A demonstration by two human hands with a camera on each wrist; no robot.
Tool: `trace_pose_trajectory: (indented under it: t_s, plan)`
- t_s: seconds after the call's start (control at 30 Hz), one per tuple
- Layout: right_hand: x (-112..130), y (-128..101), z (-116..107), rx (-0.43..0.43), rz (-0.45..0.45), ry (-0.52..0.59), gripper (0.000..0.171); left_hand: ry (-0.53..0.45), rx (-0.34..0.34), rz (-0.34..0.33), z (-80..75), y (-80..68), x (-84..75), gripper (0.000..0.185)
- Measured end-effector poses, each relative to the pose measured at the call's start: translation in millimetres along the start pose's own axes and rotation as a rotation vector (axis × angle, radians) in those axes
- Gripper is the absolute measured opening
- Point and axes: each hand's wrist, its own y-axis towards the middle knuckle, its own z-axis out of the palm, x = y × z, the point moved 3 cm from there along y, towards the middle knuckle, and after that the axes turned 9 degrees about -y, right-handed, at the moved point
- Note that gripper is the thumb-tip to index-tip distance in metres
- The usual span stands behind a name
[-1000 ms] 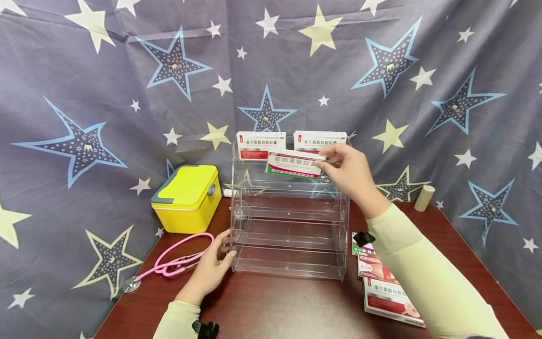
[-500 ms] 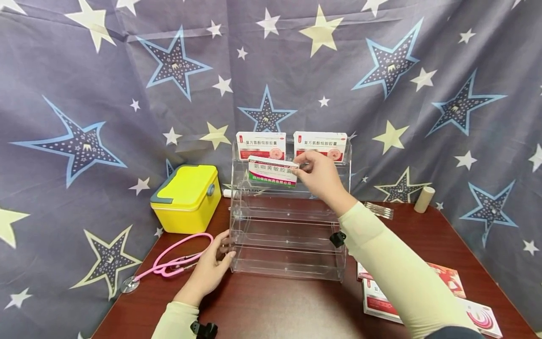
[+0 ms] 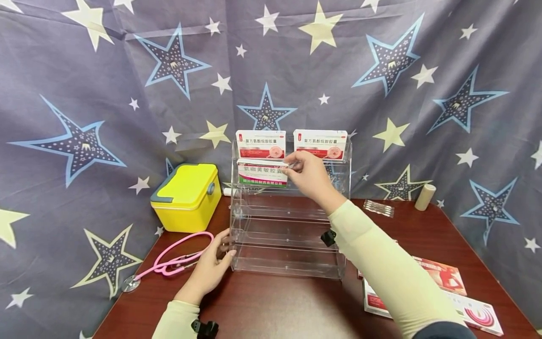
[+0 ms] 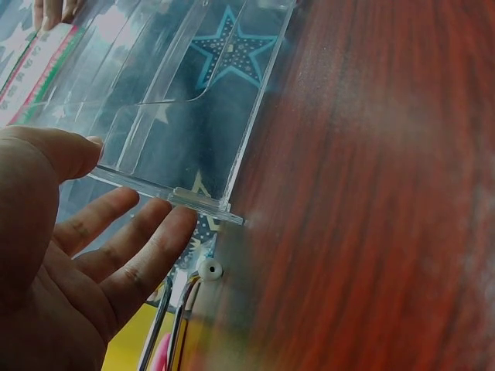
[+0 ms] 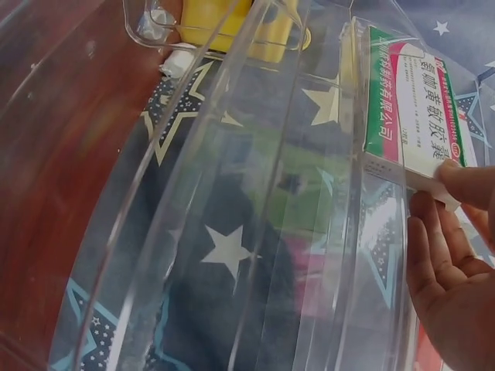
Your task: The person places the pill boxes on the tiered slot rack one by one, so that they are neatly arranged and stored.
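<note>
Fingers of the right hand (image 3: 311, 176) pinch the green-and-white medicine box (image 3: 262, 173) at its right end, holding it in the second tier of the clear acrylic rack (image 3: 288, 235), just below two red-and-white boxes (image 3: 260, 143). Left hand (image 3: 211, 268), fingers relaxed, steadies the rack's lower left corner on the surface (image 3: 279, 306). Seating it well likely means keeping the box level and upright behind the tier's lip.

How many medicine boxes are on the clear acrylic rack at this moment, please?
3: two red-and-white boxes, left and right, stand on the top tier; a green-and-pink box sits on the second tier's left side, pinched by the right hand. None seem hidden.
</note>
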Motion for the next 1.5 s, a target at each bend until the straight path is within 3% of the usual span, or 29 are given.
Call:
trace_pose_trajectory:
  t_s: [0.57, 0.9, 1.0, 1.2, 1.33, 1.5]
  plan:
    - [-4.2, -3.1, 3.9, -0.016, -0.054, 0.021, 0.022, -0.014, 0.004, 0.003, 3.1, 0.7, 1.8, 0.061]
    - [-2.7, -10.2, -2.9, 0.004, -0.035, -0.011, 0.027, -0.013, 0.001, -0.004, 3.4, 0.7, 3.4, 0.06]
    - [-0.3, -22.1, -17.2, -0.011, -0.054, -0.042, 0.03, -0.01, 0.001, -0.005, 3.4, 0.5, 3.3, 0.06]
    - [-4.6, -59.4, -67.5, -0.137, -0.115, -0.032, 0.031, -0.002, 0.005, -0.001, 3.0, 0.8, 1.8, 0.061]
    - [-24.4, -87.0, -99.9, -0.217, -0.085, -0.031, 0.03, -0.003, 0.003, 0.002, 1.6, 0.0, 0.9, 0.061]
    - [-67.8, -116.4, -126.8, -0.281, 0.012, -0.017, 0.028, -0.008, 0.001, 0.006, -0.1, -1.6, 1.5, 0.061]
